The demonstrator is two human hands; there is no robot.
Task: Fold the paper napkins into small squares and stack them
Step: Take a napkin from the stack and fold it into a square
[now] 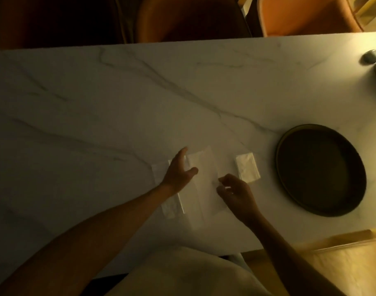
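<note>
Mid-fold on the open napkin, both hands on it.

The open napkin (pixel 201 182) lies on the surface (pixel 118 103) just left of the folded square (pixel 247 167), long axis running away from me. My left hand (pixel 179 170) rests spread and flat on its far-left part, gripping nothing. My right hand (pixel 236 194) pinches its right edge, so I judge the fold goes right-to-left.

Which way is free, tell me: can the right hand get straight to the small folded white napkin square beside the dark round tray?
Probably yes. The right hand sits just short of the small folded white napkin square, with only bare marble table between them; the dark round tray lies beyond it, clear of the path.
</note>
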